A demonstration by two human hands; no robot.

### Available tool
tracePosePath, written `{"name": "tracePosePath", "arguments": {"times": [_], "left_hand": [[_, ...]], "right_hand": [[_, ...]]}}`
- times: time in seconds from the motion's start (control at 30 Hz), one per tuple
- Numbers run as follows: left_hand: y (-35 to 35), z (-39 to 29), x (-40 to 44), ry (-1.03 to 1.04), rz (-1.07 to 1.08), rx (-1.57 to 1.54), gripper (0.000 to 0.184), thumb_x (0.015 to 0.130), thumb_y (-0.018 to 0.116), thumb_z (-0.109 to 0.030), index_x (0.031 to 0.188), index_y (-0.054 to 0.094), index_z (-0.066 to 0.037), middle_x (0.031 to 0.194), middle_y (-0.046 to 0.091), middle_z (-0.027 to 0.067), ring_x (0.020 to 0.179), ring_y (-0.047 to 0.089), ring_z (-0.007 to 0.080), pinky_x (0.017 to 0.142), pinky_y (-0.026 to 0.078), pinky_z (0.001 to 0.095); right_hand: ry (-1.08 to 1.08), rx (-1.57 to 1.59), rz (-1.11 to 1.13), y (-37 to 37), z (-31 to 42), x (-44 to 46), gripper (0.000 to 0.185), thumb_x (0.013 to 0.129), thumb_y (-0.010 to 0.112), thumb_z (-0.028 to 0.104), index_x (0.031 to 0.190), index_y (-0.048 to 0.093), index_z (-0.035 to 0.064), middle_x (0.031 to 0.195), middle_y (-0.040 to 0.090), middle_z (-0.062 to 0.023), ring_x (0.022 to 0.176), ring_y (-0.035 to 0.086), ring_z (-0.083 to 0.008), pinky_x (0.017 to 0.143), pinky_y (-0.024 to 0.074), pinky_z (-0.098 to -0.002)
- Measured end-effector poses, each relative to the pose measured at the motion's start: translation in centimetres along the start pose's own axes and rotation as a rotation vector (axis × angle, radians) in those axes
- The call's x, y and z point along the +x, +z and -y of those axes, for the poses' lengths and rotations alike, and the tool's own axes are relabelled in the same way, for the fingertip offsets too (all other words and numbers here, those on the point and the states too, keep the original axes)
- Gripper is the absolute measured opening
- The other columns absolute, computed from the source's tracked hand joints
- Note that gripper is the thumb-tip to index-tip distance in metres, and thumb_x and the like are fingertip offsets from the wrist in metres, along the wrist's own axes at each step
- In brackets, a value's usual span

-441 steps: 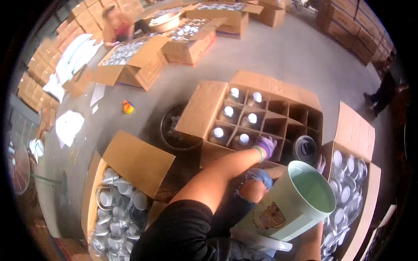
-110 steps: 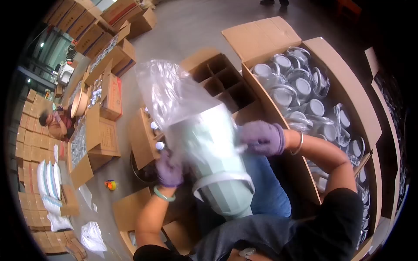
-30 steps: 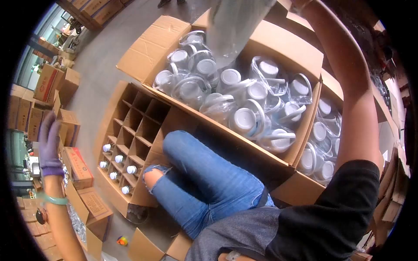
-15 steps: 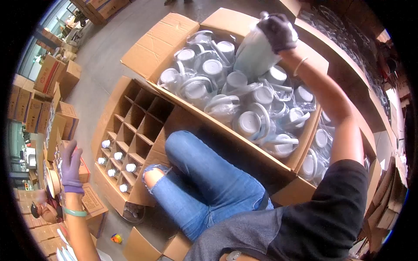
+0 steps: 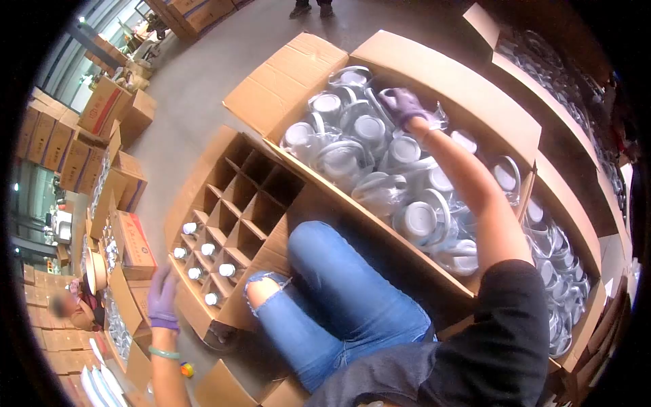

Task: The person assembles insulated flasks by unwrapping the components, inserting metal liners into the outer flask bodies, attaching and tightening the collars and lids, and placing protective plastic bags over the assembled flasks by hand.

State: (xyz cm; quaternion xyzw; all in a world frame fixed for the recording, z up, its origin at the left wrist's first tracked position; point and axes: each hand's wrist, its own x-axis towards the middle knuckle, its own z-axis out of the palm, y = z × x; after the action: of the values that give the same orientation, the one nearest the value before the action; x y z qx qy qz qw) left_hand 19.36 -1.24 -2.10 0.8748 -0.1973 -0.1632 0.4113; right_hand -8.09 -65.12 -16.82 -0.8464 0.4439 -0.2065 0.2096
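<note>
My right hand (image 5: 403, 108), in a purple-grey glove, reaches into a large open carton (image 5: 380, 216). It rests over handled jugs wrapped in clear plastic (image 5: 369, 127), which show round pale grey ends. Its fingers look slightly bent and apart, the tips partly lost among the wrapping. Loose clear film (image 5: 439, 117) stands up beside the wrist. My left hand (image 5: 163, 298), in a purple glove, is low at the left with fingers stretched out and nothing in it. Near it stands a divided carton (image 5: 193, 304) with several white-capped bottles (image 5: 227, 270) in its front cells.
More cartons of wrapped jugs (image 5: 559, 285) stand at the right. Stacked boxes (image 5: 44, 142) line the left side, where another person (image 5: 85, 305) sits with a straw hat (image 5: 95, 273) close by. Someone's shoes (image 5: 312, 11) show on the floor at the top. My knees are against the cartons.
My right hand has dropped from above the big carton, where it held a large pale plastic-wrapped thing, to among the jugs. The left hand has come down toward the divided carton. The view has shifted.
</note>
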Motion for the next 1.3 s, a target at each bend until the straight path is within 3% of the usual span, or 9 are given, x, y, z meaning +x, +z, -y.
{"name": "tracePosePath", "arguments": {"times": [0.1,0.17,0.3,0.43,0.5,0.7,0.87,1.0,1.3], "left_hand": [[2.0,0.1,-0.9,-0.074,-0.037,-0.05,0.044,0.087,0.062,-0.025,0.126,0.057,-0.006,0.11,0.06,0.0035,0.093,0.055,0.0123,0.074,0.042,0.0203],[2.7,-1.4,-2.6,-0.092,0.038,-0.004,0.042,0.089,0.06,-0.016,0.126,0.054,0.002,0.124,0.055,0.0106,0.115,0.05,0.0195,0.099,0.04,0.0314],[1.6,-0.5,-4.4,-0.124,0.027,-0.004,0.042,0.089,0.06,-0.017,0.126,0.054,0.002,0.124,0.057,0.012,0.115,0.051,0.0205,0.1,0.039,0.0326],[2.5,1.1,-2.8,-0.034,0.003,0.01,0.04,0.089,0.06,-0.017,0.124,0.056,0.002,0.121,0.059,0.0122,0.113,0.054,0.0215,0.1,0.04,0.0327],[4.5,1.6,-1.0,0.059,0.071,-0.099,0.038,0.089,0.061,-0.016,0.121,0.058,0.003,0.12,0.059,0.0123,0.111,0.056,0.0201,0.096,0.043,0.0321],[14.3,-5.2,0.6,0.237,0.303,-0.365,0.042,0.088,0.065,-0.025,0.123,0.058,-0.003,0.119,0.061,0.007,0.11,0.057,0.0171,0.095,0.043,0.0298],[21.9,-4.2,4.9,-0.29,0.529,-0.987,0.049,0.092,0.047,-0.049,0.127,0.052,-0.015,0.133,0.053,0.0098,0.123,0.047,0.0301,0.099,0.037,0.0547],[21.0,-7.3,-0.3,-0.734,0.614,-1.248,0.062,0.086,0.054,-0.06,0.122,0.055,-0.008,0.13,0.054,0.0126,0.119,0.049,0.0328,0.097,0.037,0.0536],[12.4,-1.0,-3.0,0.0,0.145,-1.245,0.06,0.09,0.049,-0.058,0.12,0.055,-0.007,0.124,0.056,0.0114,0.111,0.053,0.0288,0.092,0.041,0.046]], "right_hand": [[0.058,-0.009,-0.034,5.5,0.0,1.7,0.086,0.077,0.054,0.072,0.118,0.059,-0.003,0.118,0.059,-0.029,0.114,0.055,-0.0417,0.095,0.0426,-0.0438],[0.224,0.444,0.37,7.3,-2.6,4.8,0.096,0.073,0.057,0.073,0.13,0.049,-0.0041,0.121,0.058,-0.0268,0.116,0.054,-0.0387,0.098,0.0401,-0.0421],[0.318,0.375,0.046,-2.7,-1.0,5.7,0.073,0.074,0.071,0.057,0.117,0.061,-0.0017,0.113,0.064,-0.02,0.103,0.062,-0.03,0.089,0.0464,-0.0384],[-0.126,0.378,-0.287,-10.9,-0.4,9.8,0.057,0.078,0.073,0.044,0.11,0.064,-0.0017,0.101,0.068,-0.016,0.092,0.065,-0.0251,0.083,0.0493,-0.0353],[-0.207,0.572,-0.237,-17.3,6.9,5.3,0.043,0.086,0.07,0.02,0.12,0.059,-0.0023,0.108,0.066,-0.0096,0.094,0.061,-0.0192,0.085,0.0482,-0.0285],[-0.454,0.604,-0.118,-28.6,22.7,-5.9,0.038,0.083,0.073,0.027,0.114,0.064,0.0075,0.095,0.066,-0.0074,0.084,0.062,-0.0183,0.077,0.0502,-0.0294],[-0.899,0.515,0.122,-30.9,29.9,-14.4,0.037,0.087,0.069,0.023,0.117,0.063,0.0025,0.099,0.068,-0.0078,0.088,0.063,-0.0142,0.078,0.053,-0.0292],[-0.945,0.784,0.419,-27.1,33.1,-21.8,0.035,0.086,0.071,0.023,0.111,0.063,0.0008,0.099,0.069,-0.0092,0.092,0.062,-0.0135,0.084,0.0519,-0.0306],[-1.311,0.703,1.076,-18.5,33.8,-29.3,0.038,0.082,0.071,0.015,0.115,0.061,0.0001,0.095,0.067,-0.0156,0.088,0.067,-0.0246,0.076,0.0526,-0.0327]]}}
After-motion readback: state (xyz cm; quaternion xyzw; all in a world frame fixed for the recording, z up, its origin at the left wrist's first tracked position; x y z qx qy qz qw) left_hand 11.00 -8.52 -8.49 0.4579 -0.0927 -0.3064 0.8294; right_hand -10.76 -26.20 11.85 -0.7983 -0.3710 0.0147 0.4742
